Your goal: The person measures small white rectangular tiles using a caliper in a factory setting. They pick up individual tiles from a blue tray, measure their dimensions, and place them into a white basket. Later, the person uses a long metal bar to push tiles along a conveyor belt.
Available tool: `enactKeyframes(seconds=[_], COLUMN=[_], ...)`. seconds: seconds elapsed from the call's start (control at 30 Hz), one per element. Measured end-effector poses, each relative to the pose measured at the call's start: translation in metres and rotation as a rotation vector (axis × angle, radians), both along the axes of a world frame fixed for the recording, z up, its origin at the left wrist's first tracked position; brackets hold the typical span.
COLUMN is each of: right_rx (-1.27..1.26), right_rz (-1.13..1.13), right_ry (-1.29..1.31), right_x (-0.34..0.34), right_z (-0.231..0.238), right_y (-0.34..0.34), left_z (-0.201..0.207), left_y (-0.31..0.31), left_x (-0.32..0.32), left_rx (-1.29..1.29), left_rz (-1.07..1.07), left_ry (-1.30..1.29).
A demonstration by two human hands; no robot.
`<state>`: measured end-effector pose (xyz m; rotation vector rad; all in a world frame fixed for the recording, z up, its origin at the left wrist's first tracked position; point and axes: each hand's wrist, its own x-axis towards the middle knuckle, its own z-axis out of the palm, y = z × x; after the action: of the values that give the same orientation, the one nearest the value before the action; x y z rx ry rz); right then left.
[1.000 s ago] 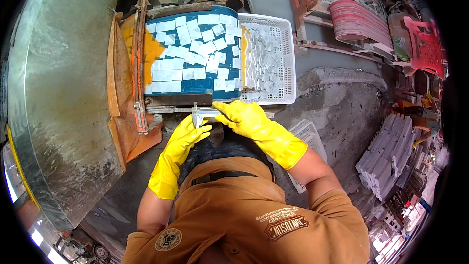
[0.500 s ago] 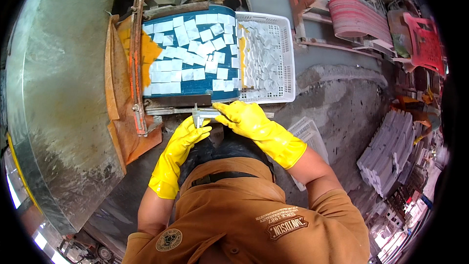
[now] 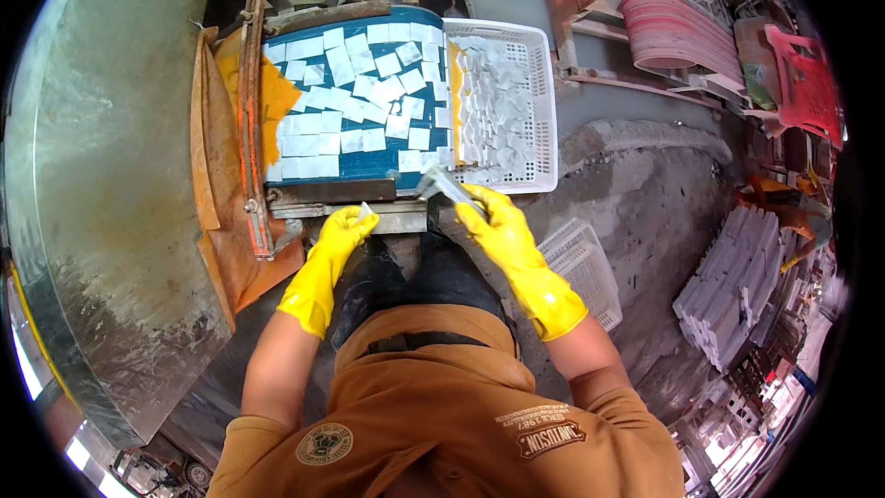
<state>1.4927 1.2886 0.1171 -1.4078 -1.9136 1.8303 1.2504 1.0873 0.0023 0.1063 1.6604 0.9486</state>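
Note:
My left hand, in a yellow rubber glove, pinches a small white tile piece by the near edge of a blue conveyor belt. In my right hand, gloved alike, is a grey metal caliper, its jaws pointing toward the belt and smeared by motion. The two hands are apart. Many white-grey square and oblong tiles lie loose on the belt beyond them. At the belt's right end stands a white plastic crate heaped with similar tiles.
An orange-and-rust metal frame with an orange flap borders the belt's left side. A large grey slab-like surface fills the far left. On the floor at right are a second white crate and a stack of pale strips.
My hands have drawn apart. The caliper has come away from the left hand and swung up toward the belt in my right hand; the small tile piece stays in my left.

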Motion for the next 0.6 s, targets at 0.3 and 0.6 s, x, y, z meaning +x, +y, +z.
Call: enactKeyframes(seconds=[0.3, 0.6], right_rx=[-0.184, -0.305], right_rz=[-0.115, -0.352], right_ry=[-0.187, -0.291], right_x=[0.079, 0.132], right_z=[-0.001, -0.001], right_y=[-0.011, -0.048], left_z=[-0.037, -0.003], left_y=[0.097, 0.079], left_x=[-0.05, -0.077], left_rx=[0.073, -0.639], left_rz=[0.076, -0.49], left_ry=[0.41, 1.0])
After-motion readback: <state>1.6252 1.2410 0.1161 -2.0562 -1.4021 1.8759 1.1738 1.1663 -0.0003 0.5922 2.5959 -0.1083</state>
